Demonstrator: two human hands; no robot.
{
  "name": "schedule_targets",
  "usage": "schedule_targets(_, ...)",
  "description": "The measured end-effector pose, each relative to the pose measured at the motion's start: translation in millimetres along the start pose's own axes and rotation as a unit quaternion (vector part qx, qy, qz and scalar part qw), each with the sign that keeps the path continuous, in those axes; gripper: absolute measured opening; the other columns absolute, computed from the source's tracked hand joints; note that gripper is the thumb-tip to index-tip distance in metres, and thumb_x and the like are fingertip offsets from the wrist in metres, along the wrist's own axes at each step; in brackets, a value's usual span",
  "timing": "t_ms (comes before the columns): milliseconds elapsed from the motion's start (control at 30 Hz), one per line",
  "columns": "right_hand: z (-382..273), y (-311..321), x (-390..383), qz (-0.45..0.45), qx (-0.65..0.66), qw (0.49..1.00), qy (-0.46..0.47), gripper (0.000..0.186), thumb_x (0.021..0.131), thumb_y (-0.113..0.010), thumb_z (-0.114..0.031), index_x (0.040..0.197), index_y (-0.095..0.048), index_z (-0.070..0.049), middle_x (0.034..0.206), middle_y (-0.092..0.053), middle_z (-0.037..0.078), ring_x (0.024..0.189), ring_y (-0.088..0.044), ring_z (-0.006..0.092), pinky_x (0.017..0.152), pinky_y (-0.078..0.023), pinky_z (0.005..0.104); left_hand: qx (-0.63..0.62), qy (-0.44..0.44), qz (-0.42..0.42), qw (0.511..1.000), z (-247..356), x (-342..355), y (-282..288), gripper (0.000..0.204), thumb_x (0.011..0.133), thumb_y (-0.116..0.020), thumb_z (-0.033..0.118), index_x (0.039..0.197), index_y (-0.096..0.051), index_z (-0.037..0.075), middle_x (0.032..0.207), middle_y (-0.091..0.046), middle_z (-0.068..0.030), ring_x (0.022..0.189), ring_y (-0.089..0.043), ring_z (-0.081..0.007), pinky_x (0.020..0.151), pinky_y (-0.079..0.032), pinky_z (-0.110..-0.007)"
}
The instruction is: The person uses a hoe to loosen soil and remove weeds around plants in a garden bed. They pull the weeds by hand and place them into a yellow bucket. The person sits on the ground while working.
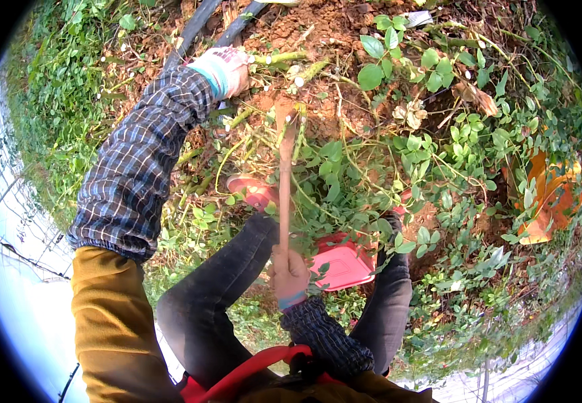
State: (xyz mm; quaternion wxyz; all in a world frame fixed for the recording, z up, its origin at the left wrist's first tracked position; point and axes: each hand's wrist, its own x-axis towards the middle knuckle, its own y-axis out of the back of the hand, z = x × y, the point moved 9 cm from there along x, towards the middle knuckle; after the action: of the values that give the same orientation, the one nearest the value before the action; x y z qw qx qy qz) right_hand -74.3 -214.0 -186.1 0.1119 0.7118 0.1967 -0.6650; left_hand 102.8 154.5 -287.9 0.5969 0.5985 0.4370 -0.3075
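Note:
My left hand (229, 70), in a light knitted glove with a turquoise cuff, is closed at the base of a plant. A thick, cut green stem (281, 58) comes out beside its fingers. My right hand (289, 272), slightly blurred, is wrapped round the lower end of a tool's long wooden handle (285, 181). The handle points away from me, toward the reddish soil and cut stems just right of my left hand. What head the tool has cannot be made out there. Leafy green shoots (331, 168) spread to the right of the handle.
Two dark pipes (200, 23) run past my left hand. Between my legs lies a pink-red plastic piece (346, 265), near my red shoe (256, 191). An orange sheet or bag (546, 198) lies among leaves at right. Thorny-looking stems (516, 60) arch at far right.

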Motion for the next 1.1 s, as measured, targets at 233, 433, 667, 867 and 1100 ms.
schedule_targets(233, 20.4, 21.8, 84.3, 0.039, -0.085, 0.983, 0.157, 0.022, 0.089, -0.061, -0.022, 0.084, -0.063, -0.001, 0.058, -0.056, 0.002, 0.052, -0.052, 0.0082, 0.048, -0.041, 0.0281, -0.044, 0.025, 0.033, 0.998, -0.5, -2.9, 4.9, 0.026, 0.08, -0.061, 0.028, 0.096, -0.063, 0.007, 0.082, -0.064, -0.0166, 0.081, -0.063, -0.0322, 0.073, -0.052, -0.04)
schedule_targets(433, -56.3, 20.1, 104.9, 0.031, -0.106, 0.968, 0.224, 0.028, 0.087, -0.063, -0.021, 0.068, -0.065, -0.001, 0.048, -0.052, 0.0, 0.044, -0.047, 0.0082, 0.044, -0.036, 0.0277, -0.009, 0.047, 0.044, 0.998, -1.1, 0.1, 5.9, 0.024, 0.08, -0.064, 0.027, 0.093, -0.064, 0.007, 0.078, -0.064, -0.0159, 0.078, -0.063, -0.0322, 0.071, -0.051, -0.04)
schedule_targets(667, -54.4, 22.2, 121.2, -0.014, -0.08, 0.988, 0.134, 0.024, 0.09, -0.059, -0.025, 0.088, -0.067, -0.003, 0.054, -0.054, 0.0, 0.049, -0.05, 0.0079, 0.047, -0.038, 0.0259, -0.114, 0.065, 0.126, 0.983, -15.4, -11.2, 14.9, 0.033, 0.081, -0.067, 0.021, 0.113, -0.06, 0.016, 0.074, -0.064, -0.0154, 0.067, -0.063, -0.0298, 0.061, -0.05, -0.041)
schedule_targets(867, -25.5, 69.2, 81.4, 0.011, -0.129, 0.98, 0.151, 0.033, 0.091, -0.056, -0.029, 0.109, -0.061, -0.002, 0.065, -0.058, 0.006, 0.056, -0.057, 0.0133, 0.055, -0.046, 0.0311, -0.212, 0.215, 0.245, 0.921, -63.5, -34.2, 39.6, 0.031, 0.089, -0.059, 0.027, 0.117, -0.059, 0.014, 0.078, -0.067, -0.0122, 0.073, -0.067, -0.0259, 0.066, -0.052, -0.037)
schedule_targets(1100, -22.6, 100.5, 53.4, -0.019, -0.198, 0.978, 0.068, 0.031, 0.091, -0.055, -0.03, 0.104, -0.061, -0.003, 0.065, -0.058, 0.006, 0.061, -0.058, 0.0134, 0.057, -0.046, 0.0322, -0.135, -0.015, 0.153, 0.979, 25.9, -16.5, 48.5, 0.08, 0.08, -0.066, 0.015, 0.145, -0.022, 0.027, 0.123, -0.057, -0.0152, 0.1, -0.061, -0.0355, 0.083, -0.051, -0.041)
